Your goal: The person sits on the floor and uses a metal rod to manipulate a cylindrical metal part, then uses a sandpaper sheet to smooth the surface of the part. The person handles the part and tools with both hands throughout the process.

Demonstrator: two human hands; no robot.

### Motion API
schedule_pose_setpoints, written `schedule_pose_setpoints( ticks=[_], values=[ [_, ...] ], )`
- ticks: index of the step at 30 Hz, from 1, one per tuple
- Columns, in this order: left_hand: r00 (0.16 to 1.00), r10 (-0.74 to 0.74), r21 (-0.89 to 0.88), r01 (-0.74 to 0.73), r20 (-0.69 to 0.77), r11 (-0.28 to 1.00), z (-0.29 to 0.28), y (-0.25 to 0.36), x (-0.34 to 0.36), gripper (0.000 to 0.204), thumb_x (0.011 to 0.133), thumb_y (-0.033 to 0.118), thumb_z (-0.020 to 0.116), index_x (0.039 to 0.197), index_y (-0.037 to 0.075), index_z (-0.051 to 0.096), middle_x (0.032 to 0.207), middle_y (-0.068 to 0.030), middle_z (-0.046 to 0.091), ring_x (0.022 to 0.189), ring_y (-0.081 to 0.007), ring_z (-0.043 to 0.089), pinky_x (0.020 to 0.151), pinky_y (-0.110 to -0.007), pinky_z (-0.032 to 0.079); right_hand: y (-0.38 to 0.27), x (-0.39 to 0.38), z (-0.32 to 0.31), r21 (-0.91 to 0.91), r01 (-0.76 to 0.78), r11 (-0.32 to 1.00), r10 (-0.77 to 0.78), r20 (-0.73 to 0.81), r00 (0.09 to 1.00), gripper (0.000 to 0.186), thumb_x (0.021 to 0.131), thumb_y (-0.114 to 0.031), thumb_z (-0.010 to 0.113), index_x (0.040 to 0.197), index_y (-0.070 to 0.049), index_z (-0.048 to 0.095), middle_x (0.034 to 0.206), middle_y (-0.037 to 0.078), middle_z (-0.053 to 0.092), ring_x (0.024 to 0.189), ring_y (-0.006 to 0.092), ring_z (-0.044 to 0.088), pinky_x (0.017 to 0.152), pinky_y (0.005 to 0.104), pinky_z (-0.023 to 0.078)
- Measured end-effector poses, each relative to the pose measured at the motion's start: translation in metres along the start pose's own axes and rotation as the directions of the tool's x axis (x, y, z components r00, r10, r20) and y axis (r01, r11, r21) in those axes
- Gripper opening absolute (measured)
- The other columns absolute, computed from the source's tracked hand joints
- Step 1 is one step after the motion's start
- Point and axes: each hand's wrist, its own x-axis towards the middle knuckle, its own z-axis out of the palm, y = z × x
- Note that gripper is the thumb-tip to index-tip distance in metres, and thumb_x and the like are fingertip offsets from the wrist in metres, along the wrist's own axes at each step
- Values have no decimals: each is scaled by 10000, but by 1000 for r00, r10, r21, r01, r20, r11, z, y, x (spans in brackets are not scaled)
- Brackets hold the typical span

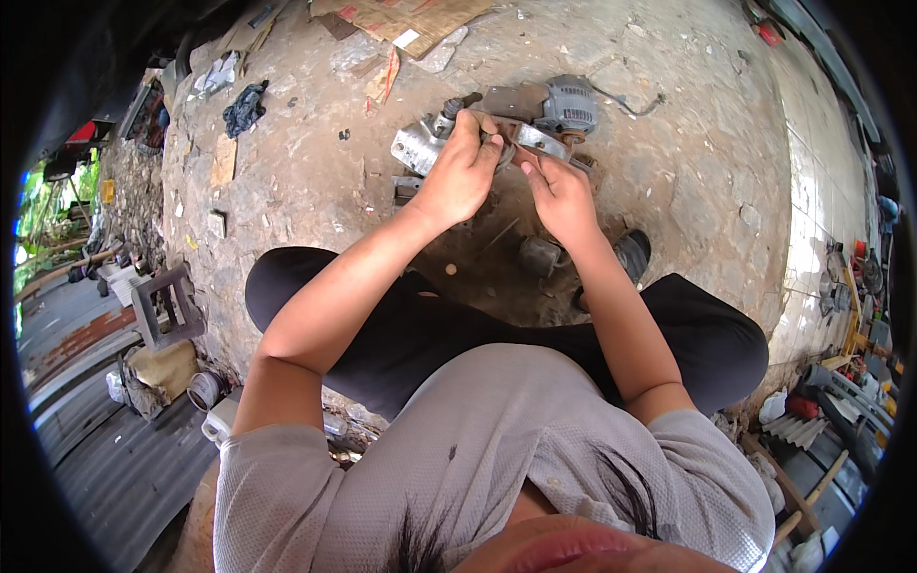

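My left hand point(458, 177) has its fingers curled at the middle of a group of metal parts; what it grips is mostly hidden under them. Just to its right, my right hand point(564, 201) is closed on a reddish-brown piece point(525, 158), thumb on top. A silver metal plate point(414, 148) lies left of my hands, and a silver bar point(546, 143) is beside the reddish piece. Behind them is a grey motor housing point(570, 100) with vents, joined or next to a darker metal body point(511, 99). A dark lump point(540, 256) sits below my hands.
Cardboard point(382, 19) and a dark crumpled cloth point(244, 110) lie on the concrete ground point(287, 172). A grey plastic frame point(162, 310) and corrugated sheets point(95, 449) are at left. Clutter point(850, 420) lines the right side. My legs and dark shoe point(632, 256) surround the work area.
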Motion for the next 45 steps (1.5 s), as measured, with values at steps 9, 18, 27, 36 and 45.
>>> schedule_pose_setpoints(
  ticks=[9,18,27,36,45],
  values=[
    [1000,16,-33,-15,23,999,0,1,0,130,1071,137,484,1128,24,456,1032,-123,510,996,-223,520,931,-346,434,5,3,5,47,42,998,-39,-67,997,239,997,-84,619,1211,-28,711,1131,196,730,1021,353,718,873,378,558],
    [998,-31,-85,35,54,996,-2,-5,2,125,1062,130,478,1136,31,455,1042,-115,511,1010,-208,514,935,-339,431,2,4,12,204,318,926,-225,-378,898,226,1008,-115,624,1178,11,704,1007,208,728,893,366,727,787,416,558],
    [999,-35,-85,38,38,996,-4,0,2,127,1070,152,476,1141,47,469,1037,-100,510,1013,-196,506,949,-334,426,0,3,12,225,355,907,-256,-375,891,208,989,-80,650,1171,-9,720,1020,193,743,924,354,732,820,376,562],
    [996,-79,-137,83,36,987,-6,-5,7,117,1056,140,472,1103,33,469,1022,-111,532,991,-225,525,936,-345,432,-20,5,8,196,368,909,-249,-452,856,143,974,-112,669,1047,8,698,891,224,683,838,428,665,747,405,531],
    [994,-95,-152,102,59,983,-4,-16,9,106,1052,121,475,1099,27,464,1025,-134,535,995,-235,535,920,-353,443,0,6,10,123,253,960,-225,-205,952,228,1026,-139,614,1194,-23,715,1055,164,747,988,317,725,877,392,545]
  ],
)
